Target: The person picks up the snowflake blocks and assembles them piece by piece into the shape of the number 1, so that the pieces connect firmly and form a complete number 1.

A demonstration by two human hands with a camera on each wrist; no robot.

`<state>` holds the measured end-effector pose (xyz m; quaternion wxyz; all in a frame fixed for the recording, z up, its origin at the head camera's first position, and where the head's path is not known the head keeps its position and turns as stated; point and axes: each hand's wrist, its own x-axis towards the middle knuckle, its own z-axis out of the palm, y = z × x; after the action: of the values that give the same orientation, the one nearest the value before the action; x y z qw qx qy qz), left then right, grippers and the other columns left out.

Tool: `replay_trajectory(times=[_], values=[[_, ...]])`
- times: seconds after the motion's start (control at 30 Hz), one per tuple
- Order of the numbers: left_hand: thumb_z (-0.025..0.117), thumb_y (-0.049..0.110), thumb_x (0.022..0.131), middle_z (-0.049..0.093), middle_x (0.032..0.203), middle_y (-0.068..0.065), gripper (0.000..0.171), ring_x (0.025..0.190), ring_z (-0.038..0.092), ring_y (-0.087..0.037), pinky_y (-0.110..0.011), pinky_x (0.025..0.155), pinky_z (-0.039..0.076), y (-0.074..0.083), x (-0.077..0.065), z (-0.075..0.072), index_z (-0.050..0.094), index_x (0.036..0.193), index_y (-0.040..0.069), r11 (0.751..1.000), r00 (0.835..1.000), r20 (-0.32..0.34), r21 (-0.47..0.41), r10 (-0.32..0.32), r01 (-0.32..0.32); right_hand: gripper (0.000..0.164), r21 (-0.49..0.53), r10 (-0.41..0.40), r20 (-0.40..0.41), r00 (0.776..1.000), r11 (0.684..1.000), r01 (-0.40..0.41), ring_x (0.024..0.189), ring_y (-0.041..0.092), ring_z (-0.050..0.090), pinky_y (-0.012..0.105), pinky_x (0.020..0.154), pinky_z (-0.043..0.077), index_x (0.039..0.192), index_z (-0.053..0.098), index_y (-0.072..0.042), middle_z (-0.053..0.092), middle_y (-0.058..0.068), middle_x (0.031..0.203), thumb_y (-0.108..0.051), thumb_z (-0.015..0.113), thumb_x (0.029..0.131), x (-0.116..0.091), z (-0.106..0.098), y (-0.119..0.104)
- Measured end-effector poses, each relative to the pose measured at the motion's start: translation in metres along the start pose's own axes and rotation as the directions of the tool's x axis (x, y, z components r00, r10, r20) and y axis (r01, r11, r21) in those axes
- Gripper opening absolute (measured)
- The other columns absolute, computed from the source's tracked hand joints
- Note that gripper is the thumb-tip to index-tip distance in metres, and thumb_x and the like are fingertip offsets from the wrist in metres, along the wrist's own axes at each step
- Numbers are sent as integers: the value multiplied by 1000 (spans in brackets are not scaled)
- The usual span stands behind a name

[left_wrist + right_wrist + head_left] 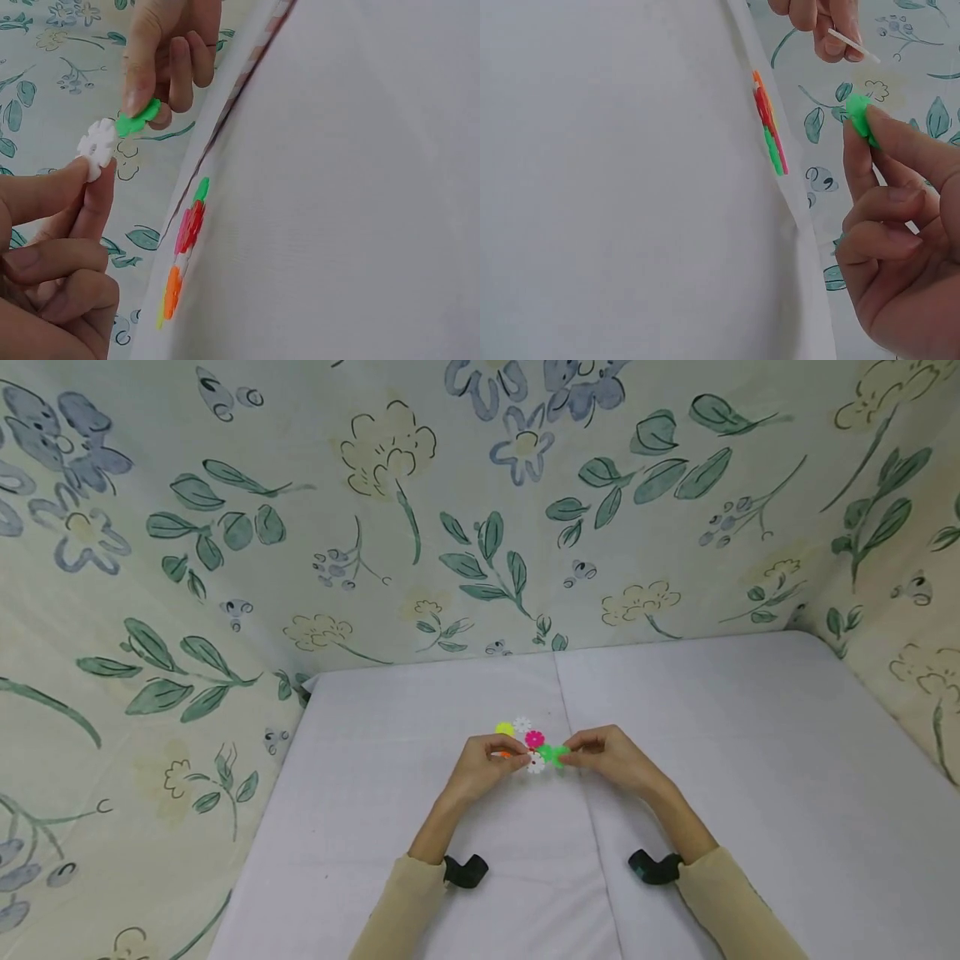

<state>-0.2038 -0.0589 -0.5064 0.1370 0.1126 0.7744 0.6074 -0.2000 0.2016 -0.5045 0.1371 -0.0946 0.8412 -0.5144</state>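
My left hand [480, 767] pinches a white flower-shaped plastic disc [97, 146] between thumb and forefinger. In my right hand [618, 760], thumb and forefinger grip a bright green flower-shaped disc [858, 111]. The two discs are held up facing each other; the right wrist view shows a gap between them. Behind the hands, more discs lie grouped on the white cloth: yellow [504, 727], white [522, 724], pink [534, 739], orange [173, 292], red [193, 223] and green [201, 190]. In the head view the fingers partly hide this group.
A white cloth [375, 760] with a lengthwise crease covers the table. Floral fabric [480, 510] hangs behind it and at both sides. Black devices [467, 872] are worn at both wrists, by the beige sleeves [408, 902].
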Motion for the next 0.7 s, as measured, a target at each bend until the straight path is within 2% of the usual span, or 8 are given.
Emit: replay_trajectory(times=[0.1, 0.33, 0.43, 0.57, 0.7], values=[[81, 20, 91, 75, 94, 1, 8, 84, 65, -14, -22, 67, 50, 2, 0, 1, 79, 96, 14, 999, 999, -9, 13, 34, -33, 17, 24, -24, -13, 1000, 999, 25, 87, 19, 60, 25, 74, 52, 102, 80, -9, 75, 4, 98, -22, 79, 92, -1, 0, -4], [82, 20, 91, 77, 97, -5, 12, 87, 71, -30, -22, 64, 51, 8, -2, 4, 80, 99, 11, 995, 994, -45, -21, 100, -101, 23, 119, -35, -59, 998, 992, 42, 74, 13, 53, 23, 62, 45, 104, 77, -4, 69, 1, 87, -20, 83, 89, -3, -2, -8], [82, 20, 90, 79, 102, -5, 15, 90, 69, -26, -22, 65, 51, 9, -2, 5, 82, 102, 11, 993, 992, -77, -43, 104, -107, 26, 163, -38, -67, 997, 985, 49, 70, 10, 51, 23, 59, 43, 109, 78, -2, 73, -3, 88, -20, 82, 90, -4, -2, -9], [83, 21, 90, 80, 104, -5, 16, 101, 65, -14, -21, 69, 52, 10, -2, 6, 84, 103, 12, 993, 987, -138, -69, 85, -96, 29, 192, -54, -84, 995, 979, 69, 65, 9, 47, 22, 56, 40, 114, 78, -2, 77, -5, 92, -22, 80, 93, -4, 0, -10], [83, 20, 89, 80, 107, -3, 14, 107, 67, -12, -21, 73, 51, 11, -2, 6, 84, 101, 13, 993, 979, -195, -91, 62, -81, 28, 189, -70, -119, 990, 978, 92, 67, 11, 50, 22, 56, 41, 114, 79, -5, 78, -4, 96, -23, 79, 93, -4, 4, -12]])
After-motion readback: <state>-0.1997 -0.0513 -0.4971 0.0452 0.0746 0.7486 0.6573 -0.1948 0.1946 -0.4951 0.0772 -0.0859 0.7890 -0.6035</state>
